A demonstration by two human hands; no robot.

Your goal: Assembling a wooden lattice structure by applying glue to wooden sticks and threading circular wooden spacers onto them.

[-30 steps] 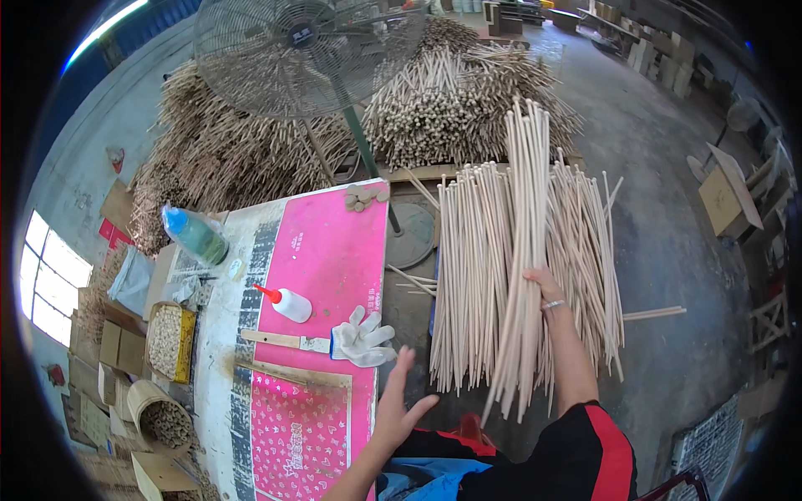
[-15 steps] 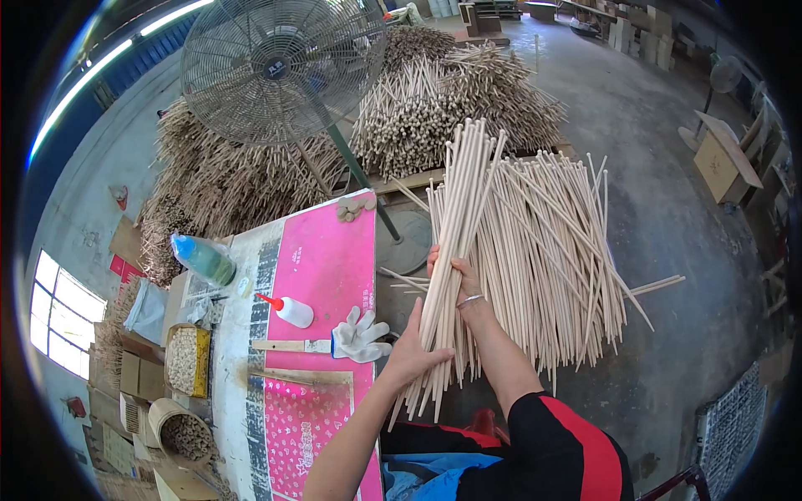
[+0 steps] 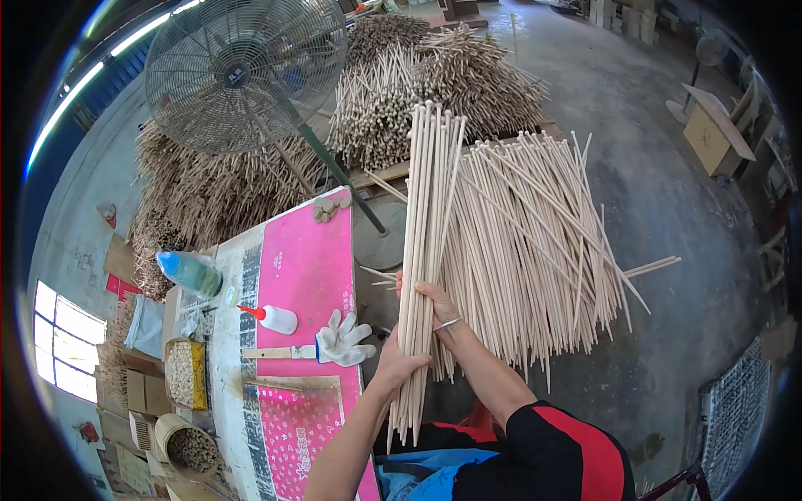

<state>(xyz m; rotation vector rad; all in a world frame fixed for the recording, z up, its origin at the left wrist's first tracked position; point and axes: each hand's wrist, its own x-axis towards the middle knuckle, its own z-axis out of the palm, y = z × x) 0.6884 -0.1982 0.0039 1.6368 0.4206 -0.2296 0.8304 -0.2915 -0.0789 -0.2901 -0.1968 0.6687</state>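
Both my hands are closed around a bundle of long, pale wooden sticks with small rounded knobs at their upper ends. My left hand wraps the lower part, its thumb lying across the sticks. Higher up, my right hand grips the bundle near its middle; a metal bangle circles that wrist. The bundle stands nearly upright, tips away from me. Just right of it lies a wide heap of similar sticks, some crossing over the others at angles.
Left is a pink-topped table with a white glove, a flat-bladed tool, a red-tipped squeeze bottle and a blue-green bottle. A large stand fan rises behind it. Stick piles fill the back.
The bundle has shifted left and become more upright, with both hands moving along with it. My left hand has closed further around its lower part. The whole view has also shifted slightly.
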